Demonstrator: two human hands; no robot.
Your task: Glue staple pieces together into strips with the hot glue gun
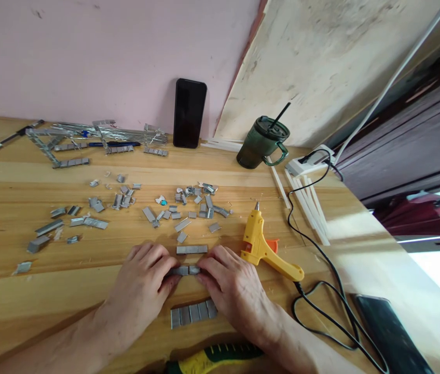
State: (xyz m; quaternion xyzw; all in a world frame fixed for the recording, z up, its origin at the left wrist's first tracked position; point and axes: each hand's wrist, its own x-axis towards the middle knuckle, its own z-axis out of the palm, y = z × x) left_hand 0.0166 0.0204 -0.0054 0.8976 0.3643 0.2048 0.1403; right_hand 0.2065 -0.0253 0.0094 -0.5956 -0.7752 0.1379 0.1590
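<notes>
Between my two hands lies a narrow strip of grey metal pieces (183,270) that look like blocks of staples, with a dark gap near its middle. My left hand (142,280) pinches its left end, and my right hand (231,280) pinches its right end; the fingers hide both ends. Just beyond the fingertips rests another grey strip (192,250). Nearer to me a wider row of joined grey pieces (194,314) lies on the table, close to my right wrist. To the right of my right hand is a yellow hot glue gun (261,244) on its side.
Loose grey pieces (124,198) are scattered across the wooden table. Wire structures (54,145) stand back left, a phone (190,113) leans on the wall, and a green mug (261,143) stands right of it. White glue sticks (309,208), cables and a yellow-green tool handle (212,358) lie around.
</notes>
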